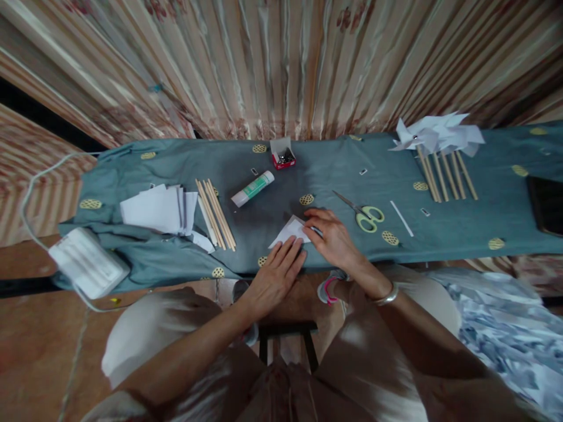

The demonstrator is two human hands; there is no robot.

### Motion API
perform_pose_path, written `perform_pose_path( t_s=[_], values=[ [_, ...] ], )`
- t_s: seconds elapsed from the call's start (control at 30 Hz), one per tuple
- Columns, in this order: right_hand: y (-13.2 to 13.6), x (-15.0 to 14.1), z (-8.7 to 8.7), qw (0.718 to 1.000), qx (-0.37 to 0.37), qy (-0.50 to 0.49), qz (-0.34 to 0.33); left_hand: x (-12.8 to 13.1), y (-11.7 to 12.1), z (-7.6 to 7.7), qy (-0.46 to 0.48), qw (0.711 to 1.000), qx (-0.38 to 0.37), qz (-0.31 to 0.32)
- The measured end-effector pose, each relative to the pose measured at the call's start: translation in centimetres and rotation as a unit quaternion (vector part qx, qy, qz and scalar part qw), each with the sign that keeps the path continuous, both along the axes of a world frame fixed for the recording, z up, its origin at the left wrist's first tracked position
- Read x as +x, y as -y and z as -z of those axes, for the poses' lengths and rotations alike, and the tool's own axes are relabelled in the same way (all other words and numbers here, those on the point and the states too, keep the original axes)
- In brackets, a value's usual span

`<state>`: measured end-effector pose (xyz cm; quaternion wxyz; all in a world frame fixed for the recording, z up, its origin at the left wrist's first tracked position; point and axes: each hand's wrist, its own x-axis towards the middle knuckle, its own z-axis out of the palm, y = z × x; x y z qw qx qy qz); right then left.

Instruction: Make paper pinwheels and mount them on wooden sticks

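A small folded piece of white paper (288, 229) lies near the front edge of the cloth-covered table. My left hand (276, 271) rests on its lower edge with fingers stretched out flat. At the paper's right side, my right hand (331, 237) has bent fingers closed on the edge; the fingertips partly cover it. To the right are scissors (361, 214) with yellow-green handles and a narrow paper strip (402, 218). A glue stick (253, 189) lies beyond the paper to the left. Behind it stands a small red open box (284, 155) of dark metal pieces.
Several wooden sticks (216, 214) lie left of the hands, beside a stack of white paper (153, 209). Paper pinwheels (440, 135) on sticks lie at the back right. A dark phone-like object (545, 205) is at the right; a white corded box (88, 262) sits at the left edge.
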<state>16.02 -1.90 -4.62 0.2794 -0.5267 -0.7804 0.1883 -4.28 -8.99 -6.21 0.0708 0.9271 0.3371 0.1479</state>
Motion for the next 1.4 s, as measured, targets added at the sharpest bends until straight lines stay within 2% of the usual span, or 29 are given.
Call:
perform_pose_path(
  t_s=[0.77,1.17,1.4],
  values=[
    [-0.31,-0.65,0.51,0.999,0.042,0.011,0.024,0.01,-0.81,-0.24,-0.014,1.000,0.004,-0.013],
    [-0.31,-0.92,0.53,0.999,0.025,0.014,0.028,-0.01,-0.88,0.05,-0.021,1.000,0.006,-0.012],
    [-0.41,-0.95,0.68,0.998,0.050,0.026,0.027,0.11,-0.91,-0.23,-0.036,0.999,0.007,-0.016]
  ],
)
